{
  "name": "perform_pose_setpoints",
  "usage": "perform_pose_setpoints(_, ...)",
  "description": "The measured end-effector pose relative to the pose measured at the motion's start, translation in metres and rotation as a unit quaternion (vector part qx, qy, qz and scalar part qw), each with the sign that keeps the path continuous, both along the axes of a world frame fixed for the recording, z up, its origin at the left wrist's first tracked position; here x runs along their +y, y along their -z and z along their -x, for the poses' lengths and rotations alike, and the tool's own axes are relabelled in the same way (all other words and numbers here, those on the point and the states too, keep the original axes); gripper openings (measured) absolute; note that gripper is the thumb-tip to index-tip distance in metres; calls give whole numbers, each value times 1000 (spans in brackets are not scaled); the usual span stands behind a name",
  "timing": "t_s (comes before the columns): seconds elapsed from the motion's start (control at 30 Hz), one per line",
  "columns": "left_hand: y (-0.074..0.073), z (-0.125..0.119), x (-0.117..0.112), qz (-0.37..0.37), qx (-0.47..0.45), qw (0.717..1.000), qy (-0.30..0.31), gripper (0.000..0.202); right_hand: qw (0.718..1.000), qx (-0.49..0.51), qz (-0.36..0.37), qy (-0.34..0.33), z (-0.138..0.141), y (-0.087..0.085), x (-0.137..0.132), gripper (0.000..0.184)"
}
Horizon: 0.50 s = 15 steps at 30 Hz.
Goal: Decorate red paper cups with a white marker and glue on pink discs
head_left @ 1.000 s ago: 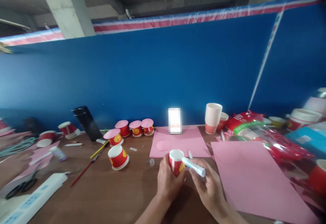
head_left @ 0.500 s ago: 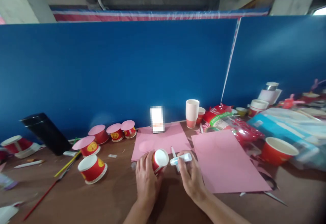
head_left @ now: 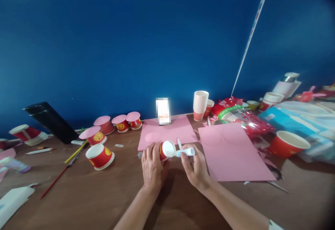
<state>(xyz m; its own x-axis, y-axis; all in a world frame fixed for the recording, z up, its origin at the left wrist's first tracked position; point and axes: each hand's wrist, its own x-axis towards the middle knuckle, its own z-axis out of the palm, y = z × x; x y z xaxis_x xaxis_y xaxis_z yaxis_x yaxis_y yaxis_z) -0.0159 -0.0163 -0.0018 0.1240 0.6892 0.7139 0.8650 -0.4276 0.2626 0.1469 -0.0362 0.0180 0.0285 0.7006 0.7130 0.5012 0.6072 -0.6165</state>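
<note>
My left hand [head_left: 152, 167] is wrapped round a red paper cup [head_left: 168, 150], its white base tilted toward the right. In my right hand [head_left: 195, 165] is a white and light-blue glue stick [head_left: 186, 152], its tip at the right edge of the cup's base. Behind the hands, a small pink paper circle [head_left: 152, 137] lies on a pink sheet [head_left: 178, 128]. A white pen-like stick [head_left: 179, 142] shows just behind the glue stick. Left of my hands an upturned red cup [head_left: 99, 156] stands with a bare white base.
Several upturned cups topped with pink circles [head_left: 104, 120] stand at the back left, near a black bottle [head_left: 52, 121]. A large pink sheet [head_left: 235, 156] lies right, with scissors [head_left: 278, 186] partly under it. Farther right are a red cup [head_left: 288, 144] and plastic packs [head_left: 285, 118].
The glue stick has moved left and now meets the cup's base; before, a small gap lay between them. The camera view has tilted downward.
</note>
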Motion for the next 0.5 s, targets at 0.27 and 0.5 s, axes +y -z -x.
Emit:
perform_pose_setpoints(0.27, 9, -9, 2, 117, -157, 981, 10, 58, 992, 101, 79, 13, -2, 6, 4, 8)
perform_pose_setpoints(0.5, 13, -12, 1, 172, -215, 961, 20, 58, 993, 85, 76, -7, 2, -4, -2, 7)
